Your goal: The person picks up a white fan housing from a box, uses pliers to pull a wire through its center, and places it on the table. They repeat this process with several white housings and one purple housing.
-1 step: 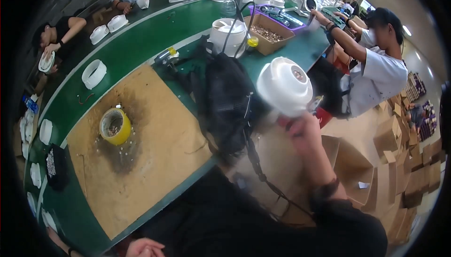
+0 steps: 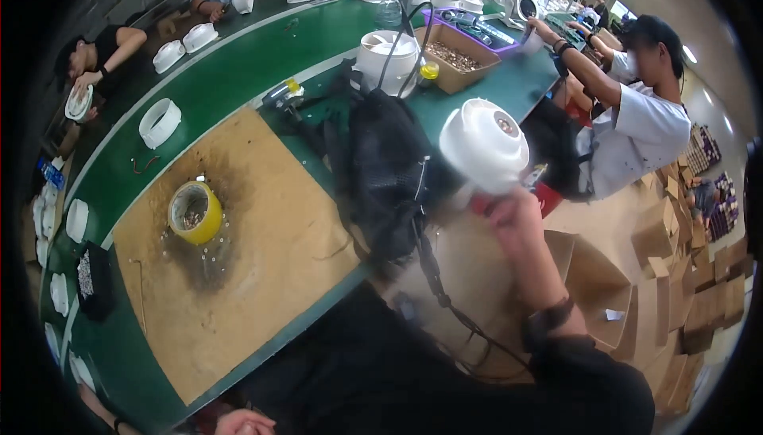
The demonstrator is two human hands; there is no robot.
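My right hand [image 2: 517, 216] is held out beyond the table's right edge, its fingers closed on the underside of a white fan impeller [image 2: 483, 145]. The impeller is tilted, with a small metal disc at its hub, and looks slightly blurred. My left hand [image 2: 245, 422] shows only in part at the lower edge, fingers curled; whatever is in it, if anything, is hidden. Nearest to it lies a tan board [image 2: 278, 196] with a dark stain. On the stain stands a yellow tape roll [image 2: 208, 222] with small metal parts inside and several scattered around it.
A black bag [image 2: 389, 165] with straps hangs at the table edge. Behind it stand a white round housing [image 2: 367, 61] and a cardboard box of small parts [image 2: 451, 55]. A power tool [image 2: 280, 95] lies by the green belt [image 2: 238, 61]. Co-workers sit right and far left; cartons [image 2: 660, 228] fill the right.
The white impeller has shifted slightly to the right and turned a little in my right hand. My left hand has sunk slightly toward the lower edge.
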